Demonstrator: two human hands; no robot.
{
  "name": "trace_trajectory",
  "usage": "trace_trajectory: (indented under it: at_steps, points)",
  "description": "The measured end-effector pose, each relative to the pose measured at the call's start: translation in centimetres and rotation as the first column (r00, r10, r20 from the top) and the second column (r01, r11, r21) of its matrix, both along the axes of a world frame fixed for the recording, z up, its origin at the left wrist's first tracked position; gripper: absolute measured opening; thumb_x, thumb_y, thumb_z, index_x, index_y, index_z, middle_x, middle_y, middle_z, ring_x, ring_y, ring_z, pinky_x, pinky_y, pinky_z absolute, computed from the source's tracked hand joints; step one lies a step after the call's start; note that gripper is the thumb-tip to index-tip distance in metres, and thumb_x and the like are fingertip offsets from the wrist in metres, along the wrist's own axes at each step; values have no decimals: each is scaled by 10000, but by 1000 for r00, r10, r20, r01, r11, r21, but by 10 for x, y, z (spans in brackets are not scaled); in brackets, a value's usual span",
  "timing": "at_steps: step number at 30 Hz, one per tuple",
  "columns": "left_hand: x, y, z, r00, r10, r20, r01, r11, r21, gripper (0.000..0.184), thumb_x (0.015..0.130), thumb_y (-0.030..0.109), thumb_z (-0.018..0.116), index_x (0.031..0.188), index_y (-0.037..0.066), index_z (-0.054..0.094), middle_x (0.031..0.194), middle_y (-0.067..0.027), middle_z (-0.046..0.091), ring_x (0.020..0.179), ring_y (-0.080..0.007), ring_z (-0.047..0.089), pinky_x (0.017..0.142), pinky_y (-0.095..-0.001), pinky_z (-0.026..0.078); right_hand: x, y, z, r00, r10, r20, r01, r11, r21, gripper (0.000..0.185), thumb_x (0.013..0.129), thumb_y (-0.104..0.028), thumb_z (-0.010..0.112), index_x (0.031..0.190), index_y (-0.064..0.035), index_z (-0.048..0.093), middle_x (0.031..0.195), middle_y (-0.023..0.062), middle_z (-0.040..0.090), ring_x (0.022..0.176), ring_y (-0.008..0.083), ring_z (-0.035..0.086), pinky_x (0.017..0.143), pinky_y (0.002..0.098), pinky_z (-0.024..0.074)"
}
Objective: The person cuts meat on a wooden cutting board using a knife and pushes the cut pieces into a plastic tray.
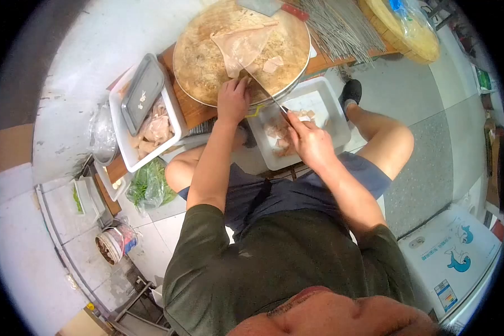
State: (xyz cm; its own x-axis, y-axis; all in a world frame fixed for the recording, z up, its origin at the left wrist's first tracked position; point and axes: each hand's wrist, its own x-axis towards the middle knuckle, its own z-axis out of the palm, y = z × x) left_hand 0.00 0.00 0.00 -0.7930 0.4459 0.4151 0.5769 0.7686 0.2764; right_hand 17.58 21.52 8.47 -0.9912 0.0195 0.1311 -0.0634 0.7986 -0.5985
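Upper centre — pale pinkish meat sheet point(243, 47), thin, tapering downward, on round board point(193, 56). Right hand point(315, 147): fingers wrapped round knife point(263, 88). Left hand point(233, 101): fingers curled near sheet — hold unclear.

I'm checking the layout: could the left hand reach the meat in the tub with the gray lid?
Probably yes: the left hand is nearby, and the lid leaves some meat uncovered.

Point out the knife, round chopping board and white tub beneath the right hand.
Knife point(266, 92): head view, middle of the blade.
Round chopping board point(197, 63): head view, bare surface at left.
White tub point(335, 110) beneath the right hand point(315, 147): head view, right wall.
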Motion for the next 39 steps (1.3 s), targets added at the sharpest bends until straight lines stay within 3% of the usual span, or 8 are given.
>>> trace_trajectory:
  at_steps: [5, 6, 9, 11, 16, 20, 29, 39]
  points:
    - [-9, 5, 1, 999, -35, -12, 36, 997, 73, 245, 877, 53, 625, 1112, 71, 693, 1042, -123, 660, 995, -342, 642, 859, -428, 539, 9, 15, -1, 999, -24, -45, 22, 999, -47, 417, 917, -130, 705, 1332, -129, 658, 971, 161, 728, 811, 376, 705, 730, 442, 586]
    - [-9, 12, -2, 999, -41, -15, 42, 995, 88, 235, 877, 57, 631, 1104, 68, 687, 1043, -127, 659, 993, -347, 640, 855, -433, 540, 10, 18, -1, 991, -28, -129, 22, 999, -47, 433, 914, -166, 705, 1344, -163, 656, 877, 120, 701, 721, 360, 687, 644, 458, 577]
    - [-6, 24, -9, 999, -15, 29, 11, 991, 133, 216, 874, 68, 647, 1089, 60, 669, 1056, -138, 656, 999, -360, 637, 847, -444, 543, 18, 24, 9, 999, -11, -39, 9, 999, -46, 418, 917, -121, 709, 1333, -132, 662, 980, 152, 727, 792, 376, 701, 717, 435, 584]
    - [-1, 28, -6, 991, 39, 129, -59, 987, 152, 219, 872, 72, 657, 1091, 56, 656, 1078, -146, 656, 1015, -368, 635, 849, -444, 546, 23, 27, 11, 996, 18, -91, -18, 1000, 0, 420, 909, -121, 720, 1326, -143, 668, 928, 131, 715, 746, 354, 691, 671, 426, 579]
    - [4, 21, -2, 997, -2, 80, -12, 986, 169, 305, 863, 72, 665, 1167, 55, 651, 1109, -153, 652, 1006, -369, 637, 847, -442, 549, 30, 26, 16, 984, 88, -154, -80, 995, 57, 444, 893, -163, 732, 1332, -161, 666, 827, 84, 665, 656, 332, 667, 567, 438, 560]
    - [7, 24, -7, 999, -2, 44, -8, 974, 227, 346, 859, 77, 667, 1206, 73, 674, 1088, -148, 655, 966, -362, 641, 836, -444, 543, 30, 27, 13, 986, 113, -124, -104, 992, 73, 421, 898, -169, 722, 1316, -156, 676, 866, 104, 689, 665, 333, 675, 584, 439, 569]
    - [2, 17, -10, 1000, -4, -26, 8, 988, 152, 200, 831, 102, 687, 1023, 61, 726, 966, -110, 662, 911, -344, 639, 801, -451, 528, 17, 24, 21, 990, 122, -66, -120, 992, 30, 419, 887, -126, 738, 1302, -141, 685, 935, 113, 725, 733, 344, 695, 631, 426, 582]
    - [3, 14, -7, 999, -24, -42, 29, 995, 101, 175, 804, 86, 682, 973, 69, 724, 961, -92, 658, 928, -323, 642, 803, -448, 521, 5, 23, 34, 990, 140, 31, -142, 989, 47, 383, 905, -127, 718, 1287, -111, 692, 909, 137, 721, 739, 367, 691, 644, 442, 578]
